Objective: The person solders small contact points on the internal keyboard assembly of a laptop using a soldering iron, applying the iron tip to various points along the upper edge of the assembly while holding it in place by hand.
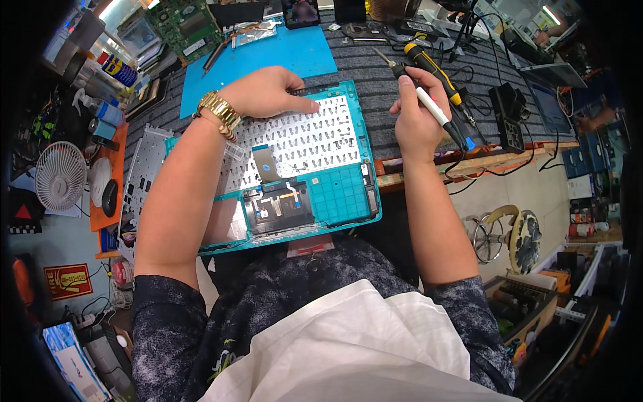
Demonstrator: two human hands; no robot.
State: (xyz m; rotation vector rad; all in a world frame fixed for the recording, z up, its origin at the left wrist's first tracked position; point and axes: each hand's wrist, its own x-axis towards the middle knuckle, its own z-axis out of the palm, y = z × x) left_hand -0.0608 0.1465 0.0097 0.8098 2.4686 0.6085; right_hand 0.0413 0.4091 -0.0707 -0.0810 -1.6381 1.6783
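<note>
A teal laptop top case (341, 194) lies underside up in front of me, partly over the bench edge. Its silver keyboard backplate (305, 141), a flat ribbon cable (266, 164) and the dark touchpad area (280, 208) show. My left hand (264, 94), with a gold watch (219, 110) on the wrist, is closed on the case's far edge, thumb flat on the backplate. Its other fingertips are partly hidden. Right of the case, my right hand (422, 110) holds a white and black soldering iron (432, 106) in the air, tip up and leftward, away from the case.
A blue mat (305, 53) covers the bench behind the case. A yellow and black screwdriver (432, 70) lies beyond my right hand, near a black stand (507, 117) and loose cords. On the left are a perforated metal plate (144, 174) and a white fan (61, 167).
</note>
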